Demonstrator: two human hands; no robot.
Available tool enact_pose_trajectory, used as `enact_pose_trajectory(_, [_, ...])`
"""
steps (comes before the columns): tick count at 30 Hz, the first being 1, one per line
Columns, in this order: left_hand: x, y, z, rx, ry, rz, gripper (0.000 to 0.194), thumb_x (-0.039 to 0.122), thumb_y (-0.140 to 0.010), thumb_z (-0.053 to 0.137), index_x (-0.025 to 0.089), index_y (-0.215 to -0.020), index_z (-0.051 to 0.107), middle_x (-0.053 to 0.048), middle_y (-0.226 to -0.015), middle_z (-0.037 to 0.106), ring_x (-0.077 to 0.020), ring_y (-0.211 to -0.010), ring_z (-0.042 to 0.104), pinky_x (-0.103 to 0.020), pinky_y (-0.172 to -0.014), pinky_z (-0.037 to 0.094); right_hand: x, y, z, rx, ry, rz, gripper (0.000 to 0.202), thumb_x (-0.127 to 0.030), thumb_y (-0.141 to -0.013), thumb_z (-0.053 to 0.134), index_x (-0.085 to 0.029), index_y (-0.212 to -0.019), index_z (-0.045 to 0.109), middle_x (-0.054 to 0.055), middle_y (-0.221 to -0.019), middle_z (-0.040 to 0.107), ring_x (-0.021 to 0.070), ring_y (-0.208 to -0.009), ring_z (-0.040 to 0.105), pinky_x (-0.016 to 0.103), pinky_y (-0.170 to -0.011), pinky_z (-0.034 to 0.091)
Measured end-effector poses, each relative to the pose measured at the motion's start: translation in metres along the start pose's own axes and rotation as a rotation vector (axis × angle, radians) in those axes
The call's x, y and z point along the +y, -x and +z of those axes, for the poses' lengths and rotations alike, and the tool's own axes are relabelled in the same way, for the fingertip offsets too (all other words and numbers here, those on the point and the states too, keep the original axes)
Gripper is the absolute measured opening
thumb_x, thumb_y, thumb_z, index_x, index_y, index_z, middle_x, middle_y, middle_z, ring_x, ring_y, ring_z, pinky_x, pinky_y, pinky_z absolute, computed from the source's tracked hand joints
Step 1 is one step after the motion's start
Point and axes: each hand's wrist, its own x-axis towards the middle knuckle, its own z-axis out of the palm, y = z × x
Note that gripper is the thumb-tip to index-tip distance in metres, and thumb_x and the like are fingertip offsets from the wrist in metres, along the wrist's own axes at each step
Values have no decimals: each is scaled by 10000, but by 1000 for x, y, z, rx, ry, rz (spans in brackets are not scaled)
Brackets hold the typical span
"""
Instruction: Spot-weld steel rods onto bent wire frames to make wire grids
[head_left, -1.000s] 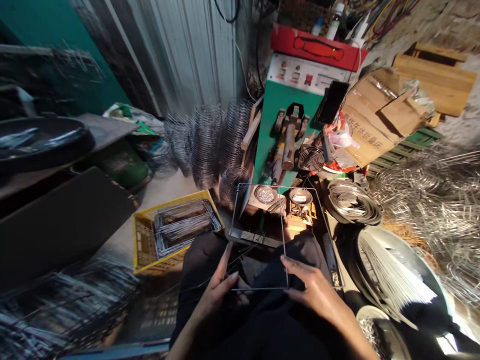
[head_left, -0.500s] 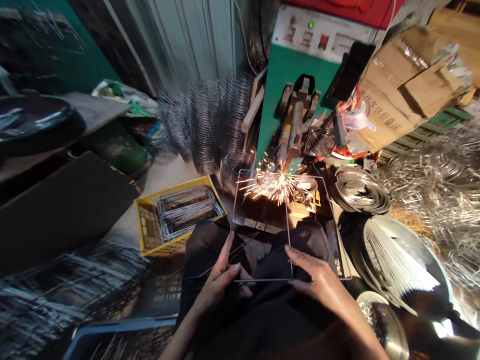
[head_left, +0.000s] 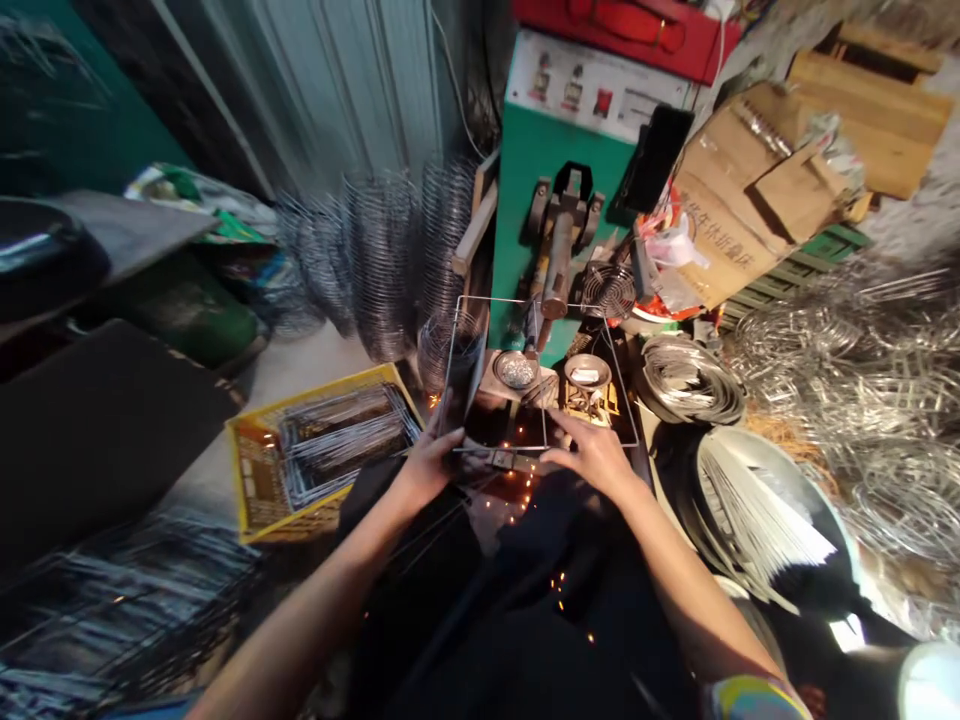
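A thin rectangular metal wire frame (head_left: 619,377) with a middle rod is held level in front of the green spot-welding machine (head_left: 517,190). My left hand (head_left: 429,468) is closed on the frame's near left corner. At the near side, the thumb and fingers of my right hand (head_left: 596,458) pinch the middle rod near its end. The far part of the frame reaches below the machine's upper electrode arm (head_left: 556,265). Glowing sparks (head_left: 528,482) are scattered below the frame and over my dark clothing. A dish of small shiny bits (head_left: 516,370) sits beneath the frame.
A yellow crate (head_left: 244,495) of wire pieces stands at the left. Coiled wire stacks (head_left: 381,270) rise behind it. To the right are a flat strip coil (head_left: 690,385), a large basin (head_left: 832,505) with rods, and tangled wire (head_left: 855,390). A cardboard box (head_left: 750,190) leans behind.
The bright spark burst at the electrode has ended, leaving scattered glowing bits. Both hands and the wire frame have moved forward, toward the machine. My view has shifted right.
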Motion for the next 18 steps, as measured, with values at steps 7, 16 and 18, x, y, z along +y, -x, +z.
enact_pose_trajectory(7, [39, -111, -22, -51, -77, 51, 878, 152, -890, 614, 244, -1571, 68, -58, -734, 733, -204, -590, 718, -231, -497, 528, 55, -97, -25, 115, 59, -47, 539, -512, -905, 639, -164, -1316, 620, 134, -1075, 739, 295, -1025, 692, 396, -937, 518])
enact_pose_trajectory(16, [54, -141, -20, -93, -68, 90, 882, 155, -915, 583, 269, -1578, 13, -82, -781, 757, -201, -623, 730, -247, -540, 553, 72, -130, -23, 201, 57, -51, 543, -542, -933, 575, -150, -1305, 623, 142, -1155, 718, 307, -1051, 680, 397, -934, 517])
enact_pose_trajectory(18, [55, -145, -21, -100, -55, 95, 899, 142, -903, 590, 267, -1577, 8, -78, -775, 761, -204, -604, 729, -246, -520, 557, 75, -133, -21, 209, 49, -50, 545, -549, -928, 581, -150, -1296, 631, 139, -1145, 723, 303, -1035, 688, 388, -925, 522])
